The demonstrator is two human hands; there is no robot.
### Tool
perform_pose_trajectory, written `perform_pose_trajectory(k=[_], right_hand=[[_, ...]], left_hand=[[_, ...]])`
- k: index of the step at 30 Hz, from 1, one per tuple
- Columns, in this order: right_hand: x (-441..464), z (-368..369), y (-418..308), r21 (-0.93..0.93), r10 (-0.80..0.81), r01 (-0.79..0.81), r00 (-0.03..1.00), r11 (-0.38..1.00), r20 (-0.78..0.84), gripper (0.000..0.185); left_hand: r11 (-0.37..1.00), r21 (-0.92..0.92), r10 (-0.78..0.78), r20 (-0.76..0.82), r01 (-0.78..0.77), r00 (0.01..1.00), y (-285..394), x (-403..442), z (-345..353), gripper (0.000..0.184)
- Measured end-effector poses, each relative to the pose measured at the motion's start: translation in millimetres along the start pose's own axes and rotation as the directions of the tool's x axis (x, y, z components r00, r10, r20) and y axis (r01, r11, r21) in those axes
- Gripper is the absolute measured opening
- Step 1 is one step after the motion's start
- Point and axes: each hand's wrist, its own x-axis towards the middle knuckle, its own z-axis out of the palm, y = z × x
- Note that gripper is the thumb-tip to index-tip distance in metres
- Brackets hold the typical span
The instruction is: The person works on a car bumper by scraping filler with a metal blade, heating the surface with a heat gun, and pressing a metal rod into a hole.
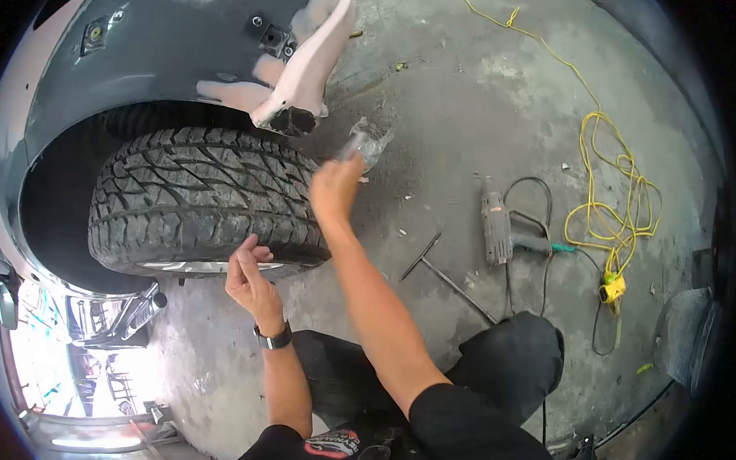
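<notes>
Crouching in black clothes at the bottom of the frame, the person reaches with both arms toward the tire (211, 188), which sits at center left, tread facing the viewer. From where I stand, the states are as follows. Right grip (334, 188): fingers closed, grasping a clear plastic bag (373, 141). The bag is crumpled and sits at upper center, just to the right of the tire. Left grip (253, 283): fingers bent, thumb near them, in front of the tire's lower edge; I cannot tell whether it pinches something small or touches the rubber. A dark watch (273, 336) is fastened at the left wrist.

The fender (168, 49), grey with pinkish patches, arches above the tire at upper left. The floor (461, 103) is grey and stained. On it, right of center, lies a T-bar (447, 280), its shaft running toward the right knee. Farther right lies a power tool (496, 226) with a dark cable looped beside it. At the right side, a yellow cord (623, 245) lies in tangled loops, above a yellow socket (613, 289).
</notes>
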Motion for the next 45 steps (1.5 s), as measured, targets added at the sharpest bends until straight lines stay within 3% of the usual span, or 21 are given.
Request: perform_pose_trajectory(k=[4, 7, 8, 10, 12, 16, 22, 25, 30, 33, 35, 37, 40, 43, 44, 45], right_hand=[[-7, -32, -26, 0.045, -0.240, 0.238, 0.969, 0.970, 0.057, 0.028], [-10, -25, -47, 0.144, -0.167, 0.156, 0.984, 0.977, 0.067, 0.032], [-8, -24, -42, 0.241, -0.085, 0.055, 0.990, 0.969, 0.116, 0.031], [-4, -25, -24, 0.541, 0.125, -0.200, 0.977, 0.817, 0.173, 0.033], [4, -37, -8, 0.720, 0.261, -0.446, 0.895, 0.531, 0.362, 0.039], [11, -34, 5, 0.716, 0.198, -0.592, 0.803, 0.370, 0.562, 0.048], [28, -9, -1, 0.764, 0.069, -0.588, 0.802, 0.266, 0.593, 0.048], [30, -7, -25, 0.759, -0.007, -0.524, 0.821, 0.387, 0.570, 0.050], [29, -13, -25, 0.803, 0.014, -0.495, 0.854, 0.333, 0.520, 0.042], [27, -9, -29, 0.761, 0.012, -0.437, 0.870, 0.479, 0.492, 0.041], [20, -2, -47, 0.710, -0.098, -0.314, 0.875, 0.630, 0.474, 0.039], [9, -32, -68, 0.372, -0.007, -0.189, 0.885, 0.909, 0.466, 0.035], [-29, -50, -53, 0.379, 0.038, -0.085, 0.991, 0.922, 0.132, 0.030], [-26, -41, -53, 0.155, -0.050, 0.043, 0.998, 0.987, 0.039, 0.027], [-24, -35, -60, 0.158, -0.153, 0.149, 0.988, 0.976, 0.010, 0.026], [-22, -33, -70, 0.154, -0.194, 0.173, 0.973, 0.973, 0.128, 0.030]], left_hand=[[1.000, -0.003, -0.005, 0.012, 0.005, 1.000, -4, 0, 7, 0.036], [1.000, 0.005, -0.004, 0.041, 0.004, 0.999, 1, -1, 13, 0.036], [1.000, 0.001, 0.002, 0.046, -0.002, 0.999, 1, -1, 15, 0.035], [1.000, -0.007, -0.006, 0.036, 0.006, 0.999, 5, 0, 15, 0.034], [1.000, -0.011, -0.012, 0.024, 0.012, 1.000, 7, 1, 14, 0.034], [1.000, -0.005, -0.001, 0.043, 0.001, 0.999, 5, -2, 10, 0.033], [0.999, 0.043, 0.007, 0.056, -0.009, 0.998, 5, -5, 7, 0.033], [0.998, 0.056, 0.002, 0.062, -0.005, 0.998, 5, -4, 1, 0.028], [1.000, 0.012, -0.007, 0.053, 0.006, 0.999, 1, -4, -2, 0.028], [0.999, 0.034, 0.006, 0.070, -0.008, 0.998, 6, -7, 2, 0.031], [0.999, 0.047, 0.020, 0.081, -0.024, 0.996, 9, -9, 3, 0.031], [0.999, 0.027, 0.020, 0.091, -0.022, 0.996, 6, -9, 1, 0.031], [0.999, 0.028, 0.027, 0.090, -0.029, 0.996, 6, -6, 6, 0.031], [1.000, 0.028, 0.004, 0.097, -0.006, 0.995, 7, -10, -1, 0.026], [1.000, 0.012, 0.003, 0.098, -0.004, 0.995, 8, -9, -1, 0.024], [1.000, 0.021, 0.004, 0.087, -0.006, 0.996, 7, -9, 0, 0.025]])
